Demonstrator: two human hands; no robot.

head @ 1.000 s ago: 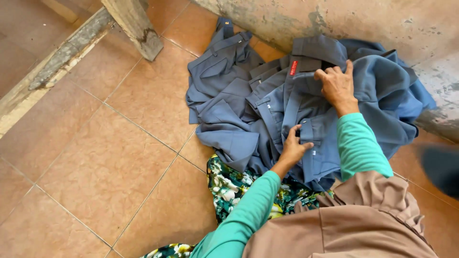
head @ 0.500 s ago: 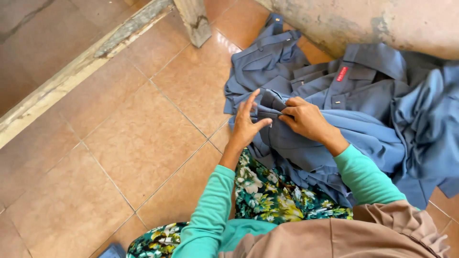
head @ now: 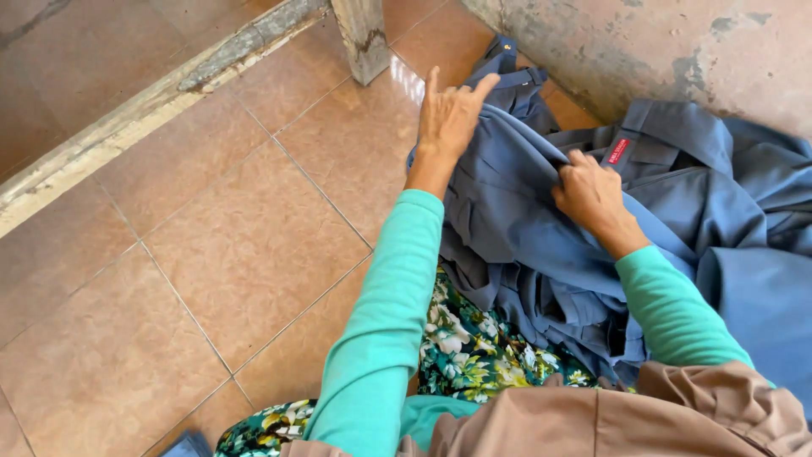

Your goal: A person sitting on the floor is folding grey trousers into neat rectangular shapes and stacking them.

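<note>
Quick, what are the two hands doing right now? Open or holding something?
Left hand: open, fingers stretched, lying on the blue-grey cloth garment.
Right hand: closed, gripping a fold of the same garment.

label: small red rectangular tag (head: 618, 151) | on blue garment (head: 677, 195) collar | beside right hand (head: 592, 195)

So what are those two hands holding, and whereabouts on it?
Blue-grey cloth. The right hand pinches a fold near the red tag; the left hand lies open on its left edge.

soft daylight, sharp (tile glare)
</note>
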